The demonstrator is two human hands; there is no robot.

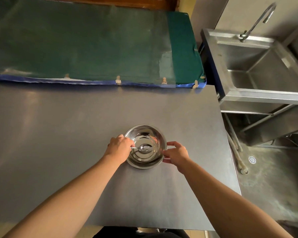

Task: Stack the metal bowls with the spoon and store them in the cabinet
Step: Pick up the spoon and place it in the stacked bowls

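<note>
Stainless round metal bowls (145, 146), nested, sit on the grey steel table (58, 134). Left hand (119, 148) pinches the small metal spoon (143, 148) inside; right hand (176, 153) clamps the rim. Light, rigid, slick: probably lift by opposite rims.

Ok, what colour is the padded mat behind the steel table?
Dark green padded mat with a blue front edge, seen in the head view.

Grey steel table (58, 134); stacked metal bowls (145, 162) rest near front-right.
</note>
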